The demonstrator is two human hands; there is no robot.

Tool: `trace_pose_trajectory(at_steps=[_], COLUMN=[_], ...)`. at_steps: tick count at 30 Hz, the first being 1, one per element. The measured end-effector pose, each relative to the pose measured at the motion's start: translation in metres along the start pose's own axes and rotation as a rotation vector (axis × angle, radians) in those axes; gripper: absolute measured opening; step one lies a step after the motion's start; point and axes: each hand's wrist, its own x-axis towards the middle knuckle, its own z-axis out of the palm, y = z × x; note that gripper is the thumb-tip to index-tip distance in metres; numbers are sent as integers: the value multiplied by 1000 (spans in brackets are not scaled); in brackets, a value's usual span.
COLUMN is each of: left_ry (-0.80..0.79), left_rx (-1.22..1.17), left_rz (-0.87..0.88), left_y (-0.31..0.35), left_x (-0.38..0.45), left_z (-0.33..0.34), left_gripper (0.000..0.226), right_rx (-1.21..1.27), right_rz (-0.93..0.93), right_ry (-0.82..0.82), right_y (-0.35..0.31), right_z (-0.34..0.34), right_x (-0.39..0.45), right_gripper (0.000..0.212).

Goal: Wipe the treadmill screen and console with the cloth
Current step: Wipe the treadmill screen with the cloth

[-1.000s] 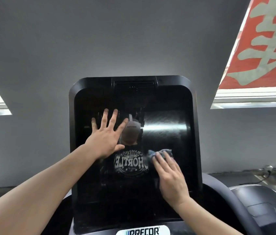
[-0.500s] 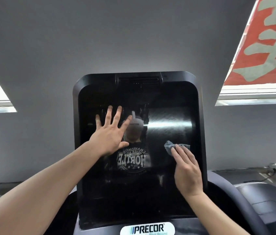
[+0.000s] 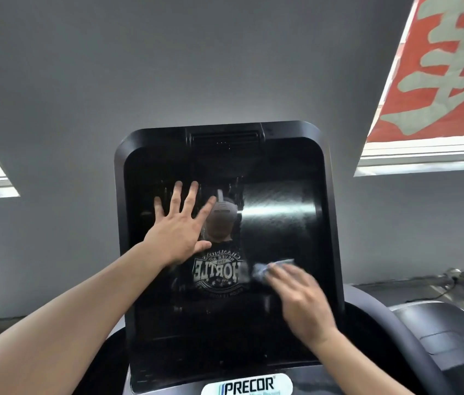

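Observation:
The treadmill's tall black glossy screen (image 3: pixel 279 172) fills the middle of the view, dark and reflecting a person. Its console (image 3: pixel 248 384) with the PRECOR badge shows at the bottom edge. My left hand (image 3: pixel 181 226) lies flat on the screen's upper left, fingers spread, holding nothing. My right hand (image 3: pixel 300 302) presses a small blue-grey cloth (image 3: pixel 265 267) against the screen's lower right; the hand is blurred with motion and covers most of the cloth.
A grey wall (image 3: pixel 168 67) rises behind the screen. Red banners with pale characters (image 3: pixel 447 67) hang over windows at right and left. The treadmill's dark curved handrail (image 3: pixel 390 332) and a neighbouring machine's grey housing (image 3: pixel 447 334) lie at the lower right.
My right hand with the cloth swept right across the screen, then came back left and a little lower. My left hand stayed flat on the screen.

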Motion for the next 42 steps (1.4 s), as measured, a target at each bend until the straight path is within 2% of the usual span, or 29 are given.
trace_pose_trajectory(at_steps=[2,3,4,6,7,8,11,12,13,15,16,17,19,20,21,23,24,25,27,29,32,33,37,38,40,42], left_ry=[-5,-5,-3,-1,0,0,1,3,5,8,10,14,20,20,21,24,22,16,-7,-22,-34,-37,-36,-40,-42,-32], left_rx=[2,2,0,-8,-11,-11,-8,-9,-9,-5,0,4,3,0,-4,-2,12,34,85,112,111,108,111,118,129,129], left_rz=[-4,-3,0,4,4,4,0,0,0,-2,-3,-5,-12,-16,-18,-12,-2,12,42,53,50,50,53,51,50,52], left_y=[0,0,0,0,0,0,0,0,-1,0,0,0,2,3,4,6,8,9,13,15,16,16,17,17,18,18], left_x=[-1,-1,-1,-1,-1,0,1,1,1,0,0,0,0,-1,-2,-6,-10,-15,-27,-36,-39,-38,-39,-40,-40,-39], left_z=[-1,-1,0,0,0,0,1,1,2,2,3,3,4,4,5,8,10,14,24,31,32,32,30,30,31,32], left_gripper=[106,106,106,106,106,106,107,107,107,107,107,107,106,106,104,102,102,103,108,112,116,116,117,118,119,119], right_rx=[7,-10,-20,-11,-4,-3,27,11,0,7,14,19,30,23,13,9,22,31,50,36,40,33,15,-2,48,51], right_rz=[314,383,343,39,-53,-52,340,376,296,19,-30,10,277,351,317,62,4,25,230,333,80,61,401,379,152,9], right_ry=[101,126,108,13,-17,-16,121,135,101,18,-5,-1,65,89,75,-2,-23,-21,36,79,23,24,128,119,14,-28], right_y=[12,4,-10,-27,-20,-7,9,-2,-17,-30,-23,-12,-3,-11,-23,-39,-36,-28,-17,-34,-52,-43,-25,-38,-59,-45], right_z=[-3,1,8,10,6,3,-1,5,11,11,9,7,4,6,12,15,13,13,11,19,22,18,14,20,26,20], right_x=[1,-1,-4,-14,-14,-12,-7,-8,-10,-17,-15,-12,-8,-8,-11,-23,-25,-26,-26,-30,-38,-37,-36,-39,-49,-50], right_gripper=[51,52,51,48,47,46,51,53,51,45,44,43,47,50,50,47,46,44,42,43,41,40,47,47,47,46])
